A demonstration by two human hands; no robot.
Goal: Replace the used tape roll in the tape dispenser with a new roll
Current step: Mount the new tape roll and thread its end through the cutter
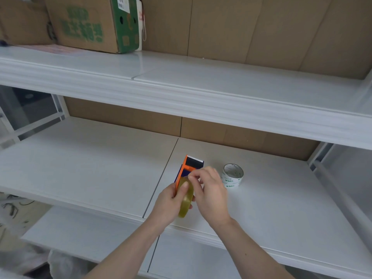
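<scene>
An orange and dark blue tape dispenser (pixel 190 168) with a toothed cutter at its far end is held just above the middle white shelf (pixel 90 166). A yellowish clear tape roll (pixel 186 200) sits in its near end. My left hand (pixel 171 202) grips the dispenser and roll from the left, thumb on the roll. My right hand (pixel 211 190) pinches at the top of the roll, beside the dispenser's body. A bare white cardboard core (pixel 233 176) with green print stands on the shelf just right of my right hand.
The upper shelf (pixel 201 91) overhangs the work area. Cardboard boxes (pixel 88 23) stand on it at the far left. A lower shelf (pixel 90 244) lies below the near edge. Brown panels back the shelves.
</scene>
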